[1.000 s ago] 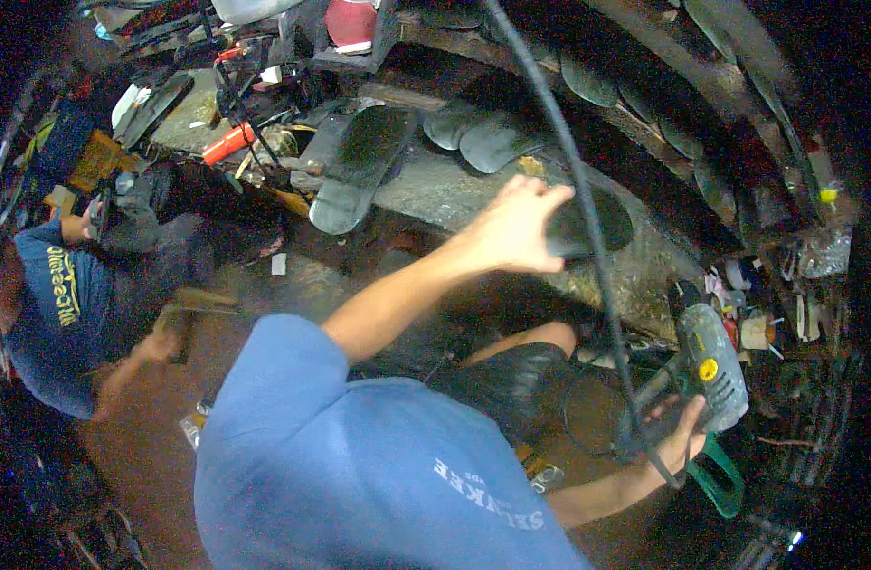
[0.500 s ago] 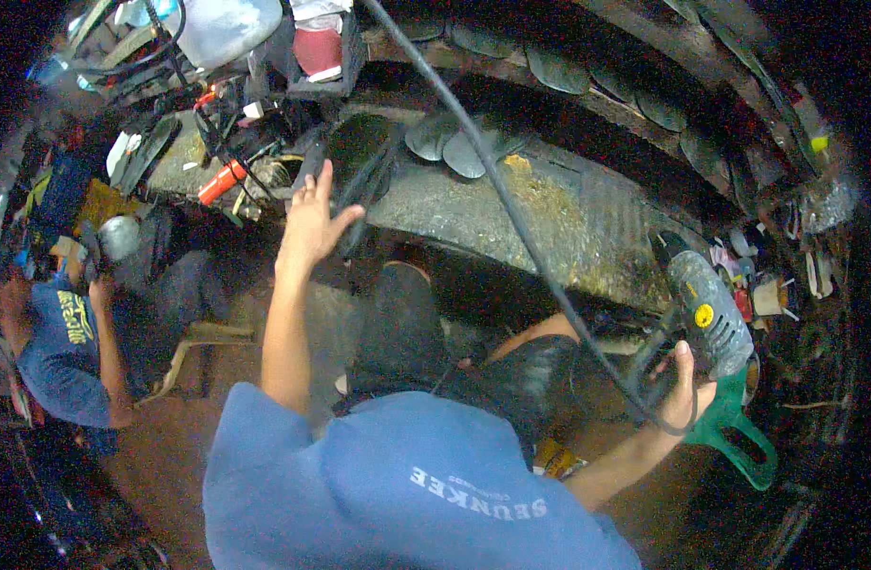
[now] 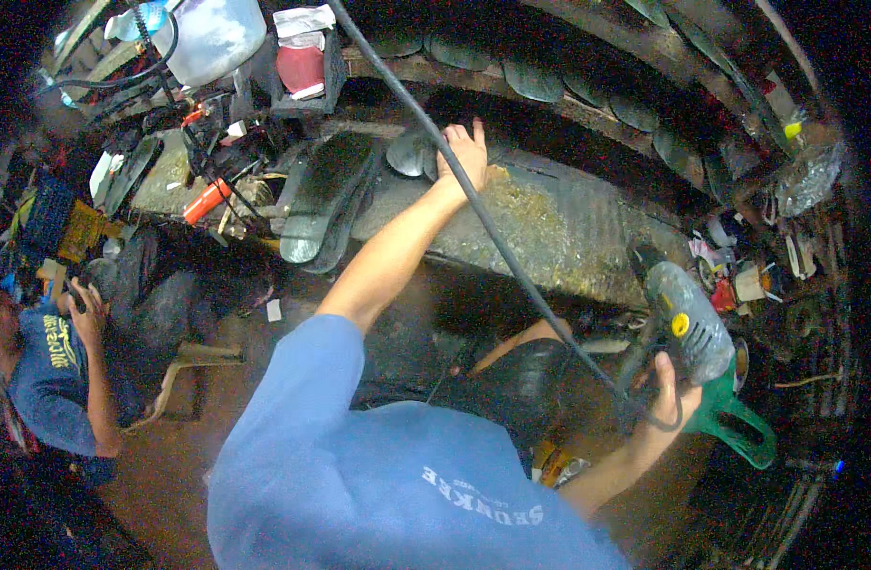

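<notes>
My left hand (image 3: 464, 161) lies stretched over the bench (image 3: 559, 228), fingers extended on dark grey round-ended pieces. One such piece (image 3: 410, 152) shows at its left; the one under the palm is mostly hidden. To the left, long dark sole-shaped pieces (image 3: 317, 204) overlap at the bench edge. At the right, my right hand (image 3: 665, 394) is closed at the grip of a grey corded power tool (image 3: 690, 318) with vent slots and a yellow round spot. Its thumb points up beside the body; the other fingers are largely hidden. Whether it is a drill or heat gun is unclear.
A thick black cable (image 3: 454, 152) crosses diagonally in front of the bench. More rounded pieces (image 3: 530, 81) line a shelf behind. An orange-handled tool (image 3: 206, 201) lies at left, a green slotted part (image 3: 739, 427) below the power tool. A co-worker (image 3: 60, 380) sits at far left.
My left hand has moved right, from above the long sole-shaped pieces to the round-ended ones. The long pieces now show fully. My right hand stays at the power tool.
</notes>
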`<act>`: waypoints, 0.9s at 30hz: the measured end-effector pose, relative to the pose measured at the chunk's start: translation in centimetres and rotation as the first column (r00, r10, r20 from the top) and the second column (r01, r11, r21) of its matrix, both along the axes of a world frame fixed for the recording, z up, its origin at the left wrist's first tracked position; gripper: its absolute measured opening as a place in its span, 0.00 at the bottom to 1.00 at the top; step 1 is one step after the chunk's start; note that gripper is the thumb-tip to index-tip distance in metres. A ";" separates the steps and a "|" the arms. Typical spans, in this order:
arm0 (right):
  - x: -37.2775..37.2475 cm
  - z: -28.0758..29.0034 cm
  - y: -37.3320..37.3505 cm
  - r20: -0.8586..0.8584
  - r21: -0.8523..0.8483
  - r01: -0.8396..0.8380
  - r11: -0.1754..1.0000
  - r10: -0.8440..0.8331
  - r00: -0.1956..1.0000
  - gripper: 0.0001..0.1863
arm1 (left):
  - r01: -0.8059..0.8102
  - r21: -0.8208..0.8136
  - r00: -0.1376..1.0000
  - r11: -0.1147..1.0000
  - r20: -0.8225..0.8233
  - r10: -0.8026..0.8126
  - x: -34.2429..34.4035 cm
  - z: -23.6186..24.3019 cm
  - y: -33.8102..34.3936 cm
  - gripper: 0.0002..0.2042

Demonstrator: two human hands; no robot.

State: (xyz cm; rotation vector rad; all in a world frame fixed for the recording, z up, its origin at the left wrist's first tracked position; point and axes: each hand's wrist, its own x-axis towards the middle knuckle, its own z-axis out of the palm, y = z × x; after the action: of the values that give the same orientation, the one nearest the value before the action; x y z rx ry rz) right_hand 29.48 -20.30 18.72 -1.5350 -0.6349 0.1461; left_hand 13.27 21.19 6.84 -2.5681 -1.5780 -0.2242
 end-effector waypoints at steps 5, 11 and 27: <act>1.0 0.7 -2.3 -0.043 -0.059 0.031 0.998 -0.034 0.999 0.23 | -0.066 -0.226 0.967 0.972 0.225 0.118 2.7 2.4 -0.4 0.59; 2.6 -0.9 -1.0 0.018 -0.050 0.018 0.999 -0.017 1.000 0.22 | -0.042 -0.052 0.908 0.998 0.415 0.060 -0.2 3.5 0.7 0.50; -0.4 -0.3 -3.2 -0.031 -0.076 0.012 0.997 -0.014 0.999 0.22 | -0.145 -0.184 0.932 0.972 0.304 0.197 -8.7 2.5 1.4 0.54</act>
State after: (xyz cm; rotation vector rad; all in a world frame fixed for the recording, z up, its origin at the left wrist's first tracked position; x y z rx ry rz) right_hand 29.09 -23.48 18.41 -1.6063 -0.6000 0.1862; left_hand 4.54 22.61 9.38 -2.5901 -1.9979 -0.5450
